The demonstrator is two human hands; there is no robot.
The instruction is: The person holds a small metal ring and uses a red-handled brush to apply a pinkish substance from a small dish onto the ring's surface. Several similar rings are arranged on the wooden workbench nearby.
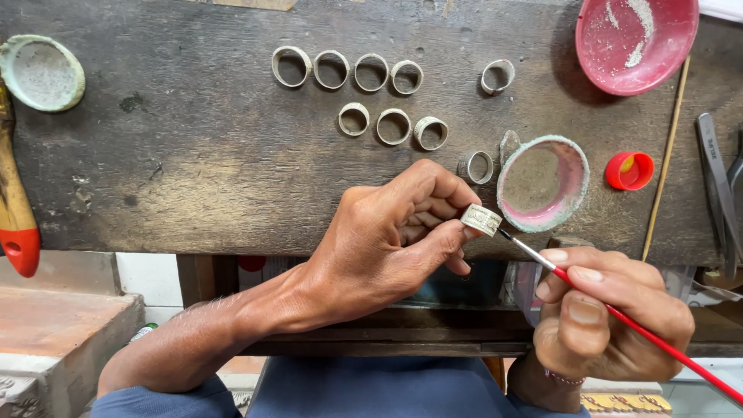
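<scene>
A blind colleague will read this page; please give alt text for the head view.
A left hand pinches a metal ring while the right hand touches a red-handled fine brush to it, above a dark wooden bench bearing more rings.

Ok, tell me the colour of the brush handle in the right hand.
Red, with a metal ferrule: the brush handle, shown in the head view, the only view.

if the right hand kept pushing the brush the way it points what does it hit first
The right hand aims the red-handled brush up and to the left. Its tip already meets the ring pinched in the left hand, so the ring comes first, then probably the left fingers behind it.
</scene>
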